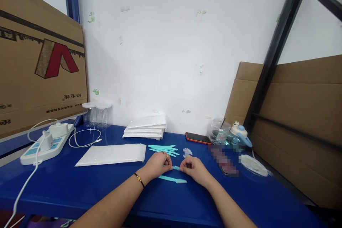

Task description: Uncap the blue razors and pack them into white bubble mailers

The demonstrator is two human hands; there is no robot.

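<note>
Between my two hands is a turquoise eyebrow razor, pinched at one end by my left hand and at the other by my right hand. Most of it is hidden behind the fingers. Just below, a second turquoise eyebrow razor lies flat on the blue table, its pale head pointing right. Beyond my left hand is a loose pile of turquoise eyebrow razors. Several small clear plastic caps lie beyond my right hand.
A white padded envelope lies to the left, with a stack of envelopes behind it. Further left stand a power strip and clear jars. At right are a phone, a teal bottle and a white coil.
</note>
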